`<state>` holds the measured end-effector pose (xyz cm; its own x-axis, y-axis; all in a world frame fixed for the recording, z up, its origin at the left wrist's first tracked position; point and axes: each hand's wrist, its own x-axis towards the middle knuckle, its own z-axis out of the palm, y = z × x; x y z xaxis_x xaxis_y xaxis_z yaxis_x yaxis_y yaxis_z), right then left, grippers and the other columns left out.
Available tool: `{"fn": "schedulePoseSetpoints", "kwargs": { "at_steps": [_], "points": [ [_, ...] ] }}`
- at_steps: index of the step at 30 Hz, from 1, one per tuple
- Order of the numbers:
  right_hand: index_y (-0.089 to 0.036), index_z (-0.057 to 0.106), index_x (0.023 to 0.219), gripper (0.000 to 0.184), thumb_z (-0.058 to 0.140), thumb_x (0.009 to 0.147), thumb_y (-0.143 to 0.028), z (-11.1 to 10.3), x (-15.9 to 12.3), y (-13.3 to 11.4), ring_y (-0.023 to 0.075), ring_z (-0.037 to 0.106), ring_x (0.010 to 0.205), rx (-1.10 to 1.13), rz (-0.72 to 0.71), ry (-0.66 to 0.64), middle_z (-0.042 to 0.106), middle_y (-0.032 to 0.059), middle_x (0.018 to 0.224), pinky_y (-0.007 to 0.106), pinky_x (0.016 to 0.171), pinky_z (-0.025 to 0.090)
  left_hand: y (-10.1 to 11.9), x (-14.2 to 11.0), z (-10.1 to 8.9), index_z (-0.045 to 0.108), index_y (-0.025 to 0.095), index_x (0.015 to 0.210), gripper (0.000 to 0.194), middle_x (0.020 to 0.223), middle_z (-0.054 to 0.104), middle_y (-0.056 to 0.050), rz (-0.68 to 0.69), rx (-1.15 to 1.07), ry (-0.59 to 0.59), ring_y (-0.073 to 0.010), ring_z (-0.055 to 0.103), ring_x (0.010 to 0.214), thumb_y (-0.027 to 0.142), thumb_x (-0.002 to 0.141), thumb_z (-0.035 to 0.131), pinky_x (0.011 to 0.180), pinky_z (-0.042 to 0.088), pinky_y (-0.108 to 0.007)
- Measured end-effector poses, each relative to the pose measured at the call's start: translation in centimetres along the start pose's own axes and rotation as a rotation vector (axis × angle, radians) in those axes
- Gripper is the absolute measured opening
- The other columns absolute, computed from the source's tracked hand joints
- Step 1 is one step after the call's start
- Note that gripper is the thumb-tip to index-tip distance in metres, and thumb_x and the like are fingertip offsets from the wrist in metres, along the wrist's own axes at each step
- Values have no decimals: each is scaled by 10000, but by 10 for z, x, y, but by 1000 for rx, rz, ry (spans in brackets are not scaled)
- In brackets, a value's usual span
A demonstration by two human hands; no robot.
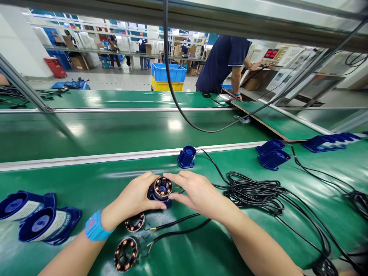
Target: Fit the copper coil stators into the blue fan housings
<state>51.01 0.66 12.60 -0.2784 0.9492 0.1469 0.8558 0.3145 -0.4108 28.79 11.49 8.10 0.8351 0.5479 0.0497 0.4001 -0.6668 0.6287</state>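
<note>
Two loose copper-wound stators (126,253) lie nearest on the green mat (201,245); beyond them, left hand (135,199) and right hand (195,191) both grip a stator-topped blue housing (162,188); black cables (258,191) coil right.

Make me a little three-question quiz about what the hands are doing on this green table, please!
1. True or false: both hands touch the wound coil ring sitting on a blue housing.
2. What is on the left hand's wrist? A) a blue wristband B) a red glove C) nothing
3. Fill in: to the right of the right hand lies a pile of black ____.

Key:
1. True.
2. A, the blue wristband.
3. Cables: the black cables are heaped on the green table. Two more coil rings lie nearer the person.
</note>
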Motion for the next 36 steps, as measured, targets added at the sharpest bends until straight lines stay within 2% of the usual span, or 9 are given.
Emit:
{"fn": "schedulePoseSetpoints", "kwargs": {
  "at_steps": [7,10,14,18,23,28,30,33,36],
  "points": [
    [-312,588,1430,484,539,1013,-71,-11,0,15,203,569,863,-13,-41,-79,577,31,935,360,840,477,6,2,0,638,224,1156,565,928,569,-3,-6,-29,-62,-206,540,830,532,742,867,717,410,-316],
    [-265,385,1579,754,678,916,-54,-13,-3,14,230,557,1069,58,-124,-209,565,81,1160,371,949,497,7,2,4,647,199,1029,510,906,571,-5,-11,-25,-55,-202,535,812,563,740,857,695,405,-314],
    [-177,291,1603,1059,929,765,-288,1,-2,13,277,457,1360,134,-124,-242,461,144,1483,396,1134,436,2,-2,-1,584,250,1320,760,1031,627,-23,-14,11,-70,-230,592,924,556,697,893,789,475,-341],
    [-107,593,1325,751,904,765,-498,31,4,5,310,662,1061,13,17,-75,685,134,1160,433,925,566,-5,-16,-29,382,330,1520,974,1210,632,-40,-44,89,8,-244,614,1039,587,718,869,911,503,-376],
    [-109,600,1307,680,767,846,-581,37,6,-3,280,699,981,-54,12,337,710,144,1109,371,825,584,-3,-34,-66,318,440,1528,860,1216,624,-3,-63,169,205,-225,621,1018,722,813,705,909,516,-372],
    [-116,634,1246,632,817,789,-511,41,11,4,304,728,894,-166,191,144,738,116,1010,369,717,582,7,-51,-84,304,445,1544,884,1228,643,-6,-54,251,287,-246,637,1061,767,808,673,904,516,-361],
    [-122,613,1290,658,786,807,-534,44,12,10,307,725,951,-179,213,181,731,138,1094,372,758,586,9,-63,-94,294,440,1555,885,1252,648,-12,-90,308,318,-266,636,1101,786,818,642,923,511,-380],
    [-124,597,1315,671,754,830,-560,43,17,24,326,723,897,-253,291,168,729,157,1075,408,743,590,4,-93,-108,281,434,1558,866,1373,606,-35,-151,469,348,-340,573,1249,797,838,599,1037,455,-497],
    [-99,585,1308,620,802,838,-440,38,24,34,367,683,1010,-326,256,183,697,202,1160,489,871,575,-18,-137,-114,286,475,1542,881,1572,453,-41,-233,713,276,-443,330,1483,740,803,685,1131,309,-676]
  ]
}}
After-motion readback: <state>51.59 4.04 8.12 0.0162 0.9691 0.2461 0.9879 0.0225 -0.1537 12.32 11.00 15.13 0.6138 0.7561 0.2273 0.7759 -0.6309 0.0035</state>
